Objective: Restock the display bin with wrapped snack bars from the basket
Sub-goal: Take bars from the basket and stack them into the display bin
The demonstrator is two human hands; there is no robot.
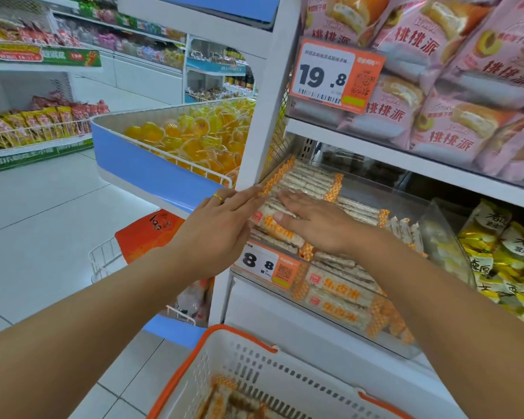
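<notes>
The step in hand looks like settling a fresh layer: both hands lie flat and open on the stacked white snack bars with orange-checked wrapper ends (303,179), which fill the clear plastic display bin (406,204). The right hand (312,222) presses palm-down on top of the pile, fingers spread and gripping nothing. The left hand (221,225), a gold ring on one finger, reaches to the pile's left edge with fingers straight together, its fingertips (256,190) touching the wrapper ends as if squaring the row. Neither hand pinches a bar.

Below the bin and nearer the camera sits the white perforated plastic basket with orange rim and handles (254,373); a few more wrapped bars show in its bottom. So the job seems well along but not finished. The next move likely calls for lifting a hand off the pile and down to the basket for another bar.

On the bin's front, an orange-and-white price tag (266,266) reads "8 8"; the wrappers carry orange Chinese characters. Above the bin, another tag (336,75) reads "19.8", beside pink packs (442,137).
</notes>
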